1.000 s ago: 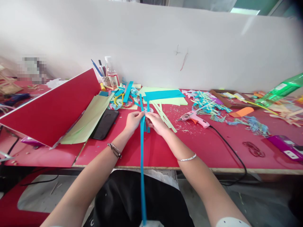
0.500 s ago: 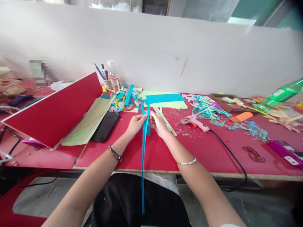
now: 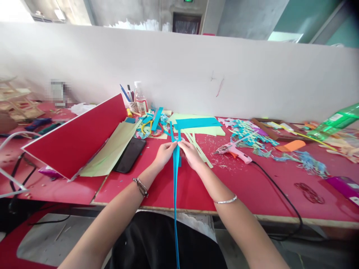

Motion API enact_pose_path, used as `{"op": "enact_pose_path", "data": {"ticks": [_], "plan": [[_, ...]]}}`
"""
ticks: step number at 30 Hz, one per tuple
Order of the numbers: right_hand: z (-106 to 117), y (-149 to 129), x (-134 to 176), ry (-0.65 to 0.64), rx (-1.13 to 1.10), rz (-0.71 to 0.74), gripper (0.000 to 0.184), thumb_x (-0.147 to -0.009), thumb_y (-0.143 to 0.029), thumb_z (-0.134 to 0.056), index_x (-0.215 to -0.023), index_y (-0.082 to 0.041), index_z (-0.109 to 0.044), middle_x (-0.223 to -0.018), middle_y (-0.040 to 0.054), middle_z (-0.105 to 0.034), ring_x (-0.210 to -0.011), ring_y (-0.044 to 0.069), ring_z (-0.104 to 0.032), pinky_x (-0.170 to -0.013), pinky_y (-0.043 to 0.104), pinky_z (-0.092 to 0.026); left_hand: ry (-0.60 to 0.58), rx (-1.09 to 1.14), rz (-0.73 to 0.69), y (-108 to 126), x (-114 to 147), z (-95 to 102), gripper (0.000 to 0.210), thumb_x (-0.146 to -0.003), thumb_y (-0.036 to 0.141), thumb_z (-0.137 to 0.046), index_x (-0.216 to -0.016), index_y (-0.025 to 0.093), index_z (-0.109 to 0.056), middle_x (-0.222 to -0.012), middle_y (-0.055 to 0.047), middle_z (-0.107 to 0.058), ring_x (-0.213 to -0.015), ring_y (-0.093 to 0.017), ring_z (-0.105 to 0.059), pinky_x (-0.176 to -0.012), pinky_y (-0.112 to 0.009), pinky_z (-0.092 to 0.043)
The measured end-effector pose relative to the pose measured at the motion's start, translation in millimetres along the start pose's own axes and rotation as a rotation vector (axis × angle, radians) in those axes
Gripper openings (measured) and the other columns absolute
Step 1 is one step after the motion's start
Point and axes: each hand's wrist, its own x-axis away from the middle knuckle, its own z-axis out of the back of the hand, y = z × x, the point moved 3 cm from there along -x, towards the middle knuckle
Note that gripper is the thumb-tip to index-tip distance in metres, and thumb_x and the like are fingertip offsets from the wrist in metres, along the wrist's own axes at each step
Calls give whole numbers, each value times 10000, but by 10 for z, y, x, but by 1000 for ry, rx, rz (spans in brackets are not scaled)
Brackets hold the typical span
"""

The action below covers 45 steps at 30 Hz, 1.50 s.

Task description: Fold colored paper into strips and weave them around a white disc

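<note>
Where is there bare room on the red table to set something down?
A wide bare patch of red table lies between the right forearm and the black cord of the glue gun. A smaller one sits between the phone and the left hand. Between the forearms, blue strips hang across. The back is crowded with paper scraps, pale green sheets and woven pieces.

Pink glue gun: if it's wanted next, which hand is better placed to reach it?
Probably the right hand: the pink glue gun lies to its right, while the left hand is farther off, across the blue strips. Both hands seem to hold these, so the right would likely release first.
</note>
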Motion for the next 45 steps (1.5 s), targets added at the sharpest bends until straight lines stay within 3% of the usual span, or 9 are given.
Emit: {"op": "enact_pose_path", "data": {"ticks": [7,14,21,25,30,35,42,45], "plan": [[-27,5,5,-1,-21,-6,266,-663,-430,-556,-569,-198,-466,-470,-65,-368,-436,72,-336,-421,212,-249,8,30,15,34,52,-42,432,-712,522,-451,-593,130,-588,-492,-5,-578,-479,-121,-525,-507,-225,-413],[-20,36,-5,23,-13,-17,266,-652,-413,-558,-551,-189,-456,-480,-58,-413,-447,71,-367,-426,211,-256,114,-21,13,-21,-1,29,434,-690,546,-469,-552,140,-536,-469,12,-535,-477,-108,-487,-491,-212,-373],[49,20,-26,113,24,5,347,-681,-495,-509,-532,-192,-427,-467,-54,-381,-441,79,-350,-420,223,-243,3,-79,-17,4,12,-31,451,-675,557,-471,-527,135,-530,-474,17,-508,-466,-99,-450,-476,-207,-351],[28,-19,10,77,102,10,326,-652,-498,-549,-563,-194,-474,-457,-61,-356,-436,81,-323,-422,226,-234,22,-119,-62,24,19,-13,436,-679,531,-477,-487,140,-494,-424,40,-439,-435,-84,-388,-433,-197,-286],[-17,-49,35,34,76,19,284,-666,-448,-535,-562,-197,-452,-457,-68,-326,-439,76,-309,-424,217,-232,24,-120,-89,27,14,4,421,-718,505,-439,-522,142,-522,-445,30,-473,-461,-98,-432,-468,-200,-316],[-22,-37,25,47,61,28,282,-647,-419,-545,-535,-192,-421,-466,-64,-356,-443,75,-319,-428,217,-241,102,-115,-75,6,-7,38,434,-721,528,-418,-512,150,-465,-435,36,-447,-430,-85,-397,-432,-199,-286],[65,-14,-16,160,42,75,342,-687,-469,-499,-527,-196,-370,-488,-58,-354,-466,84,-343,-456,228,-274,-59,-100,-36,40,24,-57,475,-703,564,-415,-535,133,-522,-478,0,-519,-446,-102,-457,-462,-213,-359],[40,-49,3,116,52,65,334,-689,-482,-500,-537,-200,-405,-485,-49,-374,-448,88,-342,-437,236,-261,-62,-106,-55,28,17,-45,454,-692,555,-438,-541,136,-527,-482,6,-518,-458,-101,-456,-476,-211,-362]]}}
